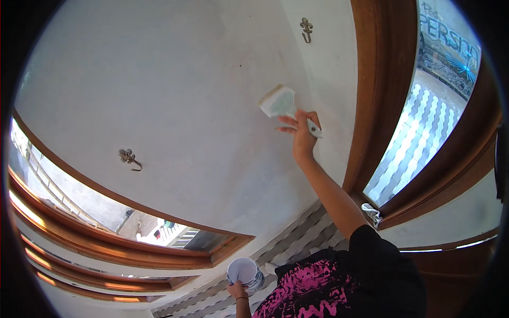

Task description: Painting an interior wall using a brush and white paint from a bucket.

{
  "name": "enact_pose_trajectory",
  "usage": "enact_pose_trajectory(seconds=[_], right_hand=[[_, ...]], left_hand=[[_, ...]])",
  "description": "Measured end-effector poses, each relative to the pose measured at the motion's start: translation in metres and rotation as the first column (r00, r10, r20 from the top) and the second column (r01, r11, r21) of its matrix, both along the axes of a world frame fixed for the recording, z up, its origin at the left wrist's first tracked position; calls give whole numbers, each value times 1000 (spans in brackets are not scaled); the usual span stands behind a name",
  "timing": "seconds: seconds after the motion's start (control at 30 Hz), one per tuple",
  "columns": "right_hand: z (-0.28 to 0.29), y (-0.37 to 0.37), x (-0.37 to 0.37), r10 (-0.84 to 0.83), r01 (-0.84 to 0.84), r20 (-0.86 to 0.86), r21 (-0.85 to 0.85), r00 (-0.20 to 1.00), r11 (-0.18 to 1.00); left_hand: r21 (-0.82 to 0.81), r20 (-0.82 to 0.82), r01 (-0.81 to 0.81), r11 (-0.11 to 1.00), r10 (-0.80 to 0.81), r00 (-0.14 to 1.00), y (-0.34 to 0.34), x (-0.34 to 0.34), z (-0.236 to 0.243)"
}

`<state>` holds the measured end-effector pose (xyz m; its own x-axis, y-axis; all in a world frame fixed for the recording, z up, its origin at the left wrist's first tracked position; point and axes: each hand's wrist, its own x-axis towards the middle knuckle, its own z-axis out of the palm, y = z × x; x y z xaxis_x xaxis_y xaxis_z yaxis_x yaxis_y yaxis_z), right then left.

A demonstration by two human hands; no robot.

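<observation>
My right hand (303,131) is raised in front of a white wall (185,79) and grips a wide flat paintbrush (282,102) by its pale handle. The brush's bristles point up and left, at or very near the wall; contact is hard to make out. Lower down, my left hand (238,290) is closed on the rim of a small paint bucket (253,281). White paint or a white lining shows inside, and the bucket's outside is patterned in dark and white.
Metal hooks stick out of the wall, one at upper right (306,30) and one at left (129,159). A brown wooden door frame (379,79) stands at right. Wood-framed windows (106,233) run along the lower left. A crumpled cloth (372,214) lies by the door frame; the floor (307,238) has patterned tiles.
</observation>
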<state>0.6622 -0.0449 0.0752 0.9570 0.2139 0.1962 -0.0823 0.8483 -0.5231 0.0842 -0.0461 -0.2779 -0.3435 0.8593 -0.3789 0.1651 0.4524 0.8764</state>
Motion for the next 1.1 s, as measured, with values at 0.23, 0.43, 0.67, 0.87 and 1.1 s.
enact_pose_trajectory(seconds=[0.23, 0.43, 0.67, 0.87, 1.1], right_hand=[[-5, -35, -4, 112, -193, -221, -388, 969, 901], [119, -12, 15, 133, -130, -10, -291, 991, 948], [227, -22, 37, 78, -59, 322, -68, 943, 996], [188, 5, 54, 40, -101, 428, 120, 903, 988], [32, 0, 28, 85, -83, 71, -22, 994, 996]], left_hand=[[20, 11, 21, 1000, -21, 1000, 1, 27, 9], [10, 60, 30, 999, -31, 998, -2, 21, 5], [29, 44, -76, 997, 74, 996, -17, 20, 12], [44, 15, -89, 995, 88, 996, -23, 4, 0], [34, 43, -54, 998, 53, 998, -22, 4, 5]])
